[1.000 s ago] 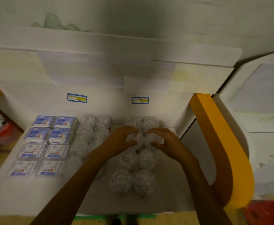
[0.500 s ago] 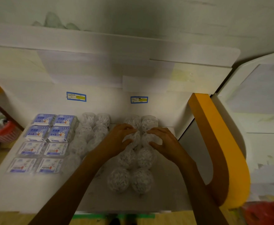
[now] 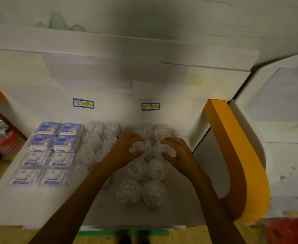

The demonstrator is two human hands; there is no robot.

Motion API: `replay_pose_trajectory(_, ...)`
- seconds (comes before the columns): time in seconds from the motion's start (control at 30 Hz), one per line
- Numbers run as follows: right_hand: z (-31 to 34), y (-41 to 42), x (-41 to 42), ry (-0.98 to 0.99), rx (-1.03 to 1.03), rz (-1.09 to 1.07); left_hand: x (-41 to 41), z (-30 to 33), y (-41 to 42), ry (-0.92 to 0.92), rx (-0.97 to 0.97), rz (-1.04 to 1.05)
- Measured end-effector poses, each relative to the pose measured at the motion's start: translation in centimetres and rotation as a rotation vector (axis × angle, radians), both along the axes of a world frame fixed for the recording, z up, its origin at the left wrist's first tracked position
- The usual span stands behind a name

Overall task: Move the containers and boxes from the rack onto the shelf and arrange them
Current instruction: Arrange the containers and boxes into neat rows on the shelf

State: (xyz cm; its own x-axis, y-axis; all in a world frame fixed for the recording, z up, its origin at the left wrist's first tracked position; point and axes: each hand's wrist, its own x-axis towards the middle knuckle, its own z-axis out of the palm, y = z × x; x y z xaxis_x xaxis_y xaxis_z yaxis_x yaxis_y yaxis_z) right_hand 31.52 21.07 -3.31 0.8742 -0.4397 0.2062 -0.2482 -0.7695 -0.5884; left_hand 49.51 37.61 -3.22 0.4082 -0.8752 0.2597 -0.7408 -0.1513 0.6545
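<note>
On the white shelf stand several round clear containers filled with small white pieces, in two double rows. My left hand curls around one container in the right-hand group, second pair from the back. My right hand curls around its neighbour. Nearer me, two more pairs stand untouched. Several blue and white boxes lie in a grid at the left, with another double row of clear containers between them and my hands.
An orange curved side panel bounds the shelf on the right. The upper shelf overhangs at the back, with two blue price labels below it. A red basket sits far left and a red bag at bottom right.
Both hands have stayed on the same pair of containers, drawing them slightly toward me; the view has shifted a little.
</note>
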Motion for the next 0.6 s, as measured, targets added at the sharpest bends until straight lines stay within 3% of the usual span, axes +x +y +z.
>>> replay_pose_trajectory(0.6,0.39,0.43,-0.50,-0.107,0.213,-0.065,-0.22,0.05,0.26,0.098,-0.031,0.045)
